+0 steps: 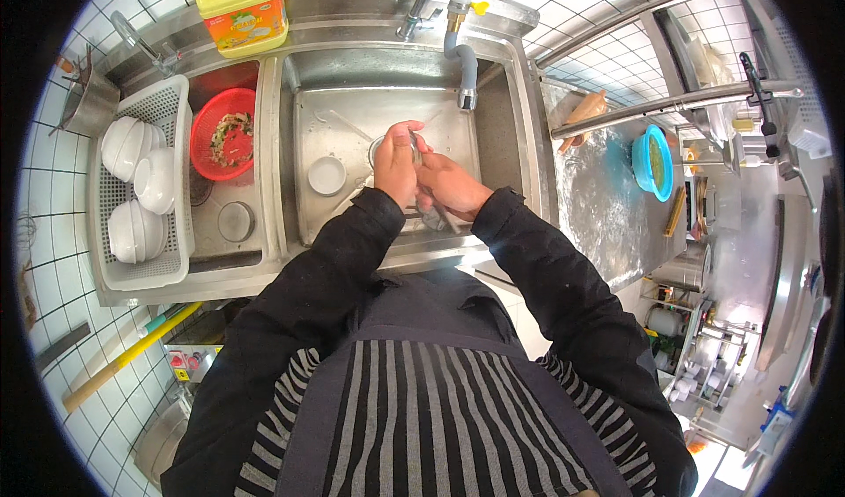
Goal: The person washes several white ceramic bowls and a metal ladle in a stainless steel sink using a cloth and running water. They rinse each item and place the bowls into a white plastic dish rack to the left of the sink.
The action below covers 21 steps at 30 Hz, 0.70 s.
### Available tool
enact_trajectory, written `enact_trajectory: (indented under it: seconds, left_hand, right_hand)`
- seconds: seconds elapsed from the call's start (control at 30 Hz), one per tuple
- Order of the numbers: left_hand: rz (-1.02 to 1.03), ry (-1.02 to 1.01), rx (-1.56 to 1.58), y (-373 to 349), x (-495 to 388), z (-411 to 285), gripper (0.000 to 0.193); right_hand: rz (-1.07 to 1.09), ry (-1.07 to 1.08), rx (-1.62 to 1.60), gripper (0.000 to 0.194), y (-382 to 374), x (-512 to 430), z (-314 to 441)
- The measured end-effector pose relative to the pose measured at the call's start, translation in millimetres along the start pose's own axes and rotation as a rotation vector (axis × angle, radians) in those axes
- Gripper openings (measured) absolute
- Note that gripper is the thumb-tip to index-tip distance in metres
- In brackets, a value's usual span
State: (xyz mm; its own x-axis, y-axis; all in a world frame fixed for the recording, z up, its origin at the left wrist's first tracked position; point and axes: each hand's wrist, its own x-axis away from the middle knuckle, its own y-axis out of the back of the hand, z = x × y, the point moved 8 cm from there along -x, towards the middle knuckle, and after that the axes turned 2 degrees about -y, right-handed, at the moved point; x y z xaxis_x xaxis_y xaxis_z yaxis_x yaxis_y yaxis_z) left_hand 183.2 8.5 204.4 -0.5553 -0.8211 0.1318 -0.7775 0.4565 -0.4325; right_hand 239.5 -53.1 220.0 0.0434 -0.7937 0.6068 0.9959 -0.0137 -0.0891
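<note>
Over the stainless steel sink basin [488, 186], my two hands meet close together. My left hand [396, 165] is closed around a shiny round-rimmed vessel [374, 148], mostly covered by the fingers. Against its right side rests my right hand [455, 183], fingers curled inward; what they grip is hidden. Below the hands, a shiny thing [432, 219] shows near the front wall, too unclear to name. A small white round dish [327, 175] lies on the basin floor to the left. The grey faucet hose [462, 58] hangs with its metal nozzle right of and beyond my hands.
White bowls [155, 180] stand stacked in a white plastic basket [105, 246] on the left. Beside it, a red colander [221, 170] holds food scraps. A yellow jug [241, 11] stands on the back ledge. Right, a metal counter [594, 213] carries a blue basin [637, 163].
</note>
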Motion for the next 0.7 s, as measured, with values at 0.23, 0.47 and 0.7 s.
enact_trajectory:
  seconds: [0.23,0.47,0.7]
  left_hand:
    - [-0.132,-0.148,0.017,35.7,-20.1,-24.3,0.050]
    - [-0.097,-0.119,0.051,27.5,-15.8,-19.6,0.049]
    - [-0.253,-0.036,0.068,55.6,-22.8,-6.1,0.049]
  right_hand:
    - [0.102,0.014,-0.096,0.043,-7.5,19.6,6.8]
    - [-0.037,-0.060,0.182,0.037,-10.1,-5.3,5.8]
    - [-0.048,0.126,0.092,0.032,-18.0,5.4,7.0]
